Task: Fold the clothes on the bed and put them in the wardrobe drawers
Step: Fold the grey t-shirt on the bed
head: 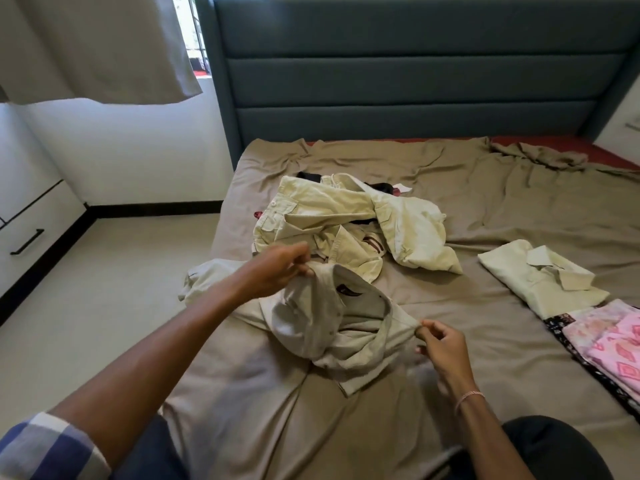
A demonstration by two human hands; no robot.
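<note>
Head view: I'm looking down over both my arms, across the bed (485, 209) with its rumpled tan sheet.
Headboard (398, 74): blue-grey, padded in bands, upright at the far end.
Curtain (93, 46): grey, hanging top left beside the window.
Wardrobe drawers (31, 230): white fronts with a black bar handle, at the far left edge across the floor from the bed.
Unfolded pile (346, 216): pale yellow-green garments heaped mid-bed, dark and maroon bits poking out from under them.
Beige shirt (332, 327): crumpled on the sheet right in front of me, just this side of the pile, collar and label showing, part of it lifted.
Folded shirt (540, 278): pale green, collar up, lying flat to my right.
Pink stack (609, 337): folded pink patterned cloth on a dark floral piece, touching the folded shirt's near edge.
Left hand (277, 271): fingers curled, pinching the beige shirt beside the collar and holding it up.
Right hand (441, 344): thumb and fingertips nipping the beige shirt's right edge, low over the sheet.
Bracelet (469, 398): thin pink band on my right wrist.
</note>
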